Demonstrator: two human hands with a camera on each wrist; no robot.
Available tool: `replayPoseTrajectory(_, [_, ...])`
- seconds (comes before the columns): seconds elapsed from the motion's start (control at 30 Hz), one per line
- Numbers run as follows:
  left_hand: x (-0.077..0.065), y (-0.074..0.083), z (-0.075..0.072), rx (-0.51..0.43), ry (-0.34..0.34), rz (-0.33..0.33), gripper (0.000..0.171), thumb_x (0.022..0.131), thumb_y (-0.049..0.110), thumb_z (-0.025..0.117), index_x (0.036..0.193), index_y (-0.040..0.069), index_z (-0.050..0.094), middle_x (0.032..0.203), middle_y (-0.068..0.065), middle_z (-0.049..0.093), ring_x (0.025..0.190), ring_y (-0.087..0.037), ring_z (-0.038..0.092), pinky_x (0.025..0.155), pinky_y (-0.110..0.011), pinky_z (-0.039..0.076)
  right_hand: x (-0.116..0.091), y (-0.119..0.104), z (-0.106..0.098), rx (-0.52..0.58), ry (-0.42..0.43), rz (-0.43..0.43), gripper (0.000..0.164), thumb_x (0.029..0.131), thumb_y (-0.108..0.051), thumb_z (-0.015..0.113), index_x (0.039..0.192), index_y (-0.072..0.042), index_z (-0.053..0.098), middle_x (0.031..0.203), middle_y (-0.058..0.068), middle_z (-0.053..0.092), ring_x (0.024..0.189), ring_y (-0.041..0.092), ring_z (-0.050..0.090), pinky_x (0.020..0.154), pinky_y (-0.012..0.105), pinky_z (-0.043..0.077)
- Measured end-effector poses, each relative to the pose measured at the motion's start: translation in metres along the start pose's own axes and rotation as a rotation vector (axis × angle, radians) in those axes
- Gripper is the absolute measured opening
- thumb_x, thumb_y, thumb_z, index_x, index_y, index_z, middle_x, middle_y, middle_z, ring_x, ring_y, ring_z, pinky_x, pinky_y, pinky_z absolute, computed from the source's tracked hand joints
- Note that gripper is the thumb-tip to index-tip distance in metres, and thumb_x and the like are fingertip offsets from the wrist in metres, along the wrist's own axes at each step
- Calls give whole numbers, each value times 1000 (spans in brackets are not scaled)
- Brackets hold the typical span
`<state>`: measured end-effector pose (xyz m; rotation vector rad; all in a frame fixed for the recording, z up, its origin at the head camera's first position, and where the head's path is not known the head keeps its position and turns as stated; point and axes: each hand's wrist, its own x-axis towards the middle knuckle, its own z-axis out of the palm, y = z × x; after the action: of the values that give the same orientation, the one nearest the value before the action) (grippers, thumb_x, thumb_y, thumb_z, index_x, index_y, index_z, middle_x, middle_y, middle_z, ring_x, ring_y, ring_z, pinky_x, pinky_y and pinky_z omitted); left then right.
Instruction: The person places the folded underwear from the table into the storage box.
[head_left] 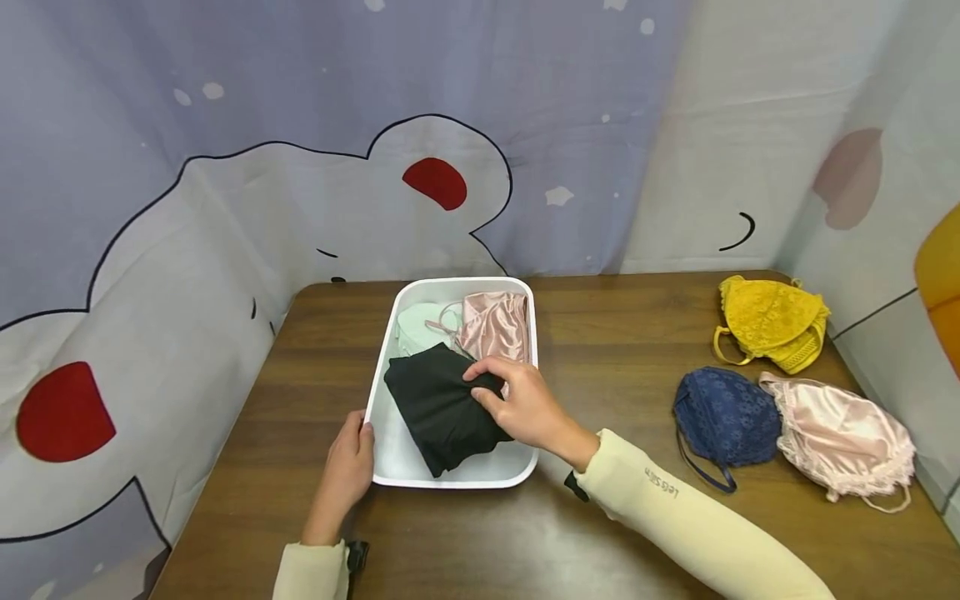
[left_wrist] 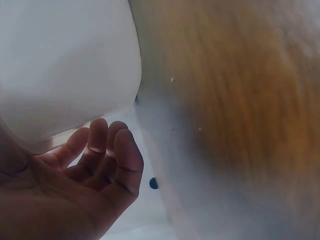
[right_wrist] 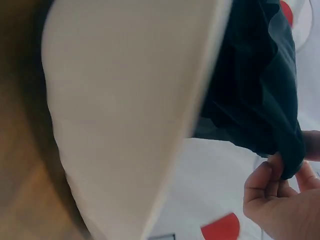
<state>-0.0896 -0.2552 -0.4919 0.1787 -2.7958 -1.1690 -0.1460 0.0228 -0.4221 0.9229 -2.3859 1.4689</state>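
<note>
A white plastic bin (head_left: 379, 462) stands on the table. My left hand (head_left: 352, 458) holds its left rim near the front corner; in the left wrist view the fingers (left_wrist: 127, 150) curl beside the bin's wall (left_wrist: 70, 65). With thumb and fingers my right hand (head_left: 525, 404) pinches the right edge of a black folded garment (head_left: 442, 408) over the bin's front half. The right wrist view shows the pinched dark cloth (right_wrist: 260, 85) raised above the rim. Behind it in the bin lie a pink satin bra (head_left: 493, 321) and a mint green bra (head_left: 422, 327), both partly covered.
On the right of the wooden table (head_left: 600, 333) lie a yellow bra (head_left: 772, 317), a navy lace bra (head_left: 727, 417) and a pale pink satin bra (head_left: 847, 425) with lace trim. A printed curtain (head_left: 570, 150) hangs behind the table and along both sides.
</note>
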Motion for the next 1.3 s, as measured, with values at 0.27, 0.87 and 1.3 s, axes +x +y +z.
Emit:
replayPoseTrajectory(0.27, [3,0,3,-2,12,21,25,100,11,39,119,0,49,109,-21,58,94,-35,56,80,-49,43,-1,12,25,-121,-127,81,19,84,-7,69,102,-13,66,102,-4,64,95,12,57,84,30,43])
replayPoseTrajectory(0.87, [5,1,7,1,-2,29,23,100,10,40,119,1,49,101,-19,58,87,-33,55,76,-47,43,-11,10,40,-306,-582,240,48,93,-23,57,138,-8,48,132,10,49,121,23,46,99,37,36])
replayPoseTrajectory(1.3, [1,-4,2,-10,5,12,25,100,11,39,121,1,49,102,-20,58,87,-34,55,76,-48,43,-23,1,-17,-213,-208,150,26,89,-16,62,115,-12,63,109,1,58,91,17,56,80,38,44])
